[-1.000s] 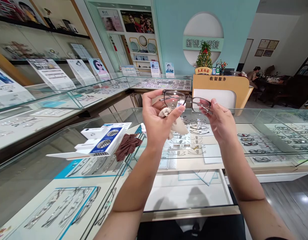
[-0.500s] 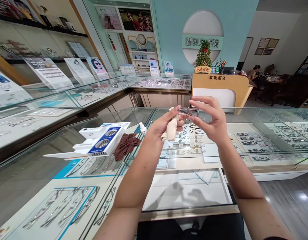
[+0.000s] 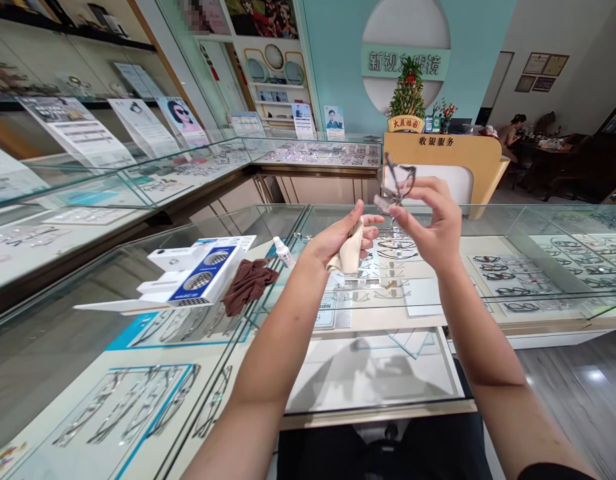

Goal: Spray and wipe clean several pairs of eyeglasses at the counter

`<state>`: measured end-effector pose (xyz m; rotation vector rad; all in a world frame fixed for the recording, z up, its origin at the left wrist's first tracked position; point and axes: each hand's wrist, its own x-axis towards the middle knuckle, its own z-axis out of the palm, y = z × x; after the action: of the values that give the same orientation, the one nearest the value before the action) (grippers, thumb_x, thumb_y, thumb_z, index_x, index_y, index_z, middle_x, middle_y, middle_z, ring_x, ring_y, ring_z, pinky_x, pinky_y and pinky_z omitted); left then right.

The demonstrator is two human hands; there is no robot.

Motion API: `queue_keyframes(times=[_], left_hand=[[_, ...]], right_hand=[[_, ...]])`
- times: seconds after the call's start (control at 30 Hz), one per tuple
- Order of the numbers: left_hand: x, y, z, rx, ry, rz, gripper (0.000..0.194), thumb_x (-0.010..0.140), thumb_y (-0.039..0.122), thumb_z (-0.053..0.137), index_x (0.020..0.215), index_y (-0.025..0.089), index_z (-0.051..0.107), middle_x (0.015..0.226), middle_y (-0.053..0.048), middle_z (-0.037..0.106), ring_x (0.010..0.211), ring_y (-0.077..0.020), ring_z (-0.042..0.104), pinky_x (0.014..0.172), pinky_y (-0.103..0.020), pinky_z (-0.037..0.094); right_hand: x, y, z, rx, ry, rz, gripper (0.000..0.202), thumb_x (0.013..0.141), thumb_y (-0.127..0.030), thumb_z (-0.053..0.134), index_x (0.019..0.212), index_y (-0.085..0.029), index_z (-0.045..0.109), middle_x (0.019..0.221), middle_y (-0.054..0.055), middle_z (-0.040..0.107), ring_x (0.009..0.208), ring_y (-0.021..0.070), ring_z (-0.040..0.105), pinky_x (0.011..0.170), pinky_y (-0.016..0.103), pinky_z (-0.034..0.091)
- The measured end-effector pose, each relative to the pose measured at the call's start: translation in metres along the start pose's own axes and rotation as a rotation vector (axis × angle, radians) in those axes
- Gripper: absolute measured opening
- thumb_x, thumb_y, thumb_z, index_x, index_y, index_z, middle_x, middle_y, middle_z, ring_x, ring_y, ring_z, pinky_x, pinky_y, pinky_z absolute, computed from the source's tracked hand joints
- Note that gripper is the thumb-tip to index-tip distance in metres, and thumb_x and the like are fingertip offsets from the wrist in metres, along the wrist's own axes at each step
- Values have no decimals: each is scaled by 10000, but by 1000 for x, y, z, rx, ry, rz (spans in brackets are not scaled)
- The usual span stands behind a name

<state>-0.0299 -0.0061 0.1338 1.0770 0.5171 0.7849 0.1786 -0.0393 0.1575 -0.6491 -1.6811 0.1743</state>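
A pair of dark-framed eyeglasses (image 3: 399, 187) is pinched between the thumb and fingers of my right hand (image 3: 435, 217), raised above the glass counter. Its frame is tilted and a little blurred. My left hand (image 3: 338, 237), just left of it and apart from the glasses, grips a cream cleaning cloth (image 3: 349, 252) that hangs over the palm and fingers. Below and left of that hand, a small white bottle (image 3: 283, 253) stands on the counter top. Next to the bottle lies a crumpled brown cloth (image 3: 249, 285).
An opened blue-and-white box (image 3: 203, 277) lies on the glass to the left. Rows of glasses (image 3: 505, 283) fill the display counter (image 3: 488, 320). A drawer (image 3: 373, 383) is pulled out in front of me. Farther back is a wooden cash desk (image 3: 441, 143); a person (image 3: 512, 133) sits at the far right.
My right hand has lifted the glasses up and away from the left hand, turning them. The left hand no longer touches them and keeps the cream cloth. The view has tipped slightly downward.
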Motion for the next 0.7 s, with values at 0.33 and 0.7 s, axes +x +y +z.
queue_keyframes(times=[0.33,0.7], left_hand=[[44,-75,-63,308,-615,-298,737,565,880,857,701,210,580,518,34,401,415,-85,245,375,-250,141],[35,-88,-117,-68,-684,-135,650,675,756,853,612,222,487,457,68,325,348,-49,184,328,-215,163]], right_hand=[[11,46,-29,96,116,159,357,820,-595,860,783,-281,694,1056,27,721,1093,245,696,1049,477,550],[4,139,-10,-214,-32,509,178,846,-392,753,825,-223,701,1260,116,712,1250,299,652,1157,523,464]])
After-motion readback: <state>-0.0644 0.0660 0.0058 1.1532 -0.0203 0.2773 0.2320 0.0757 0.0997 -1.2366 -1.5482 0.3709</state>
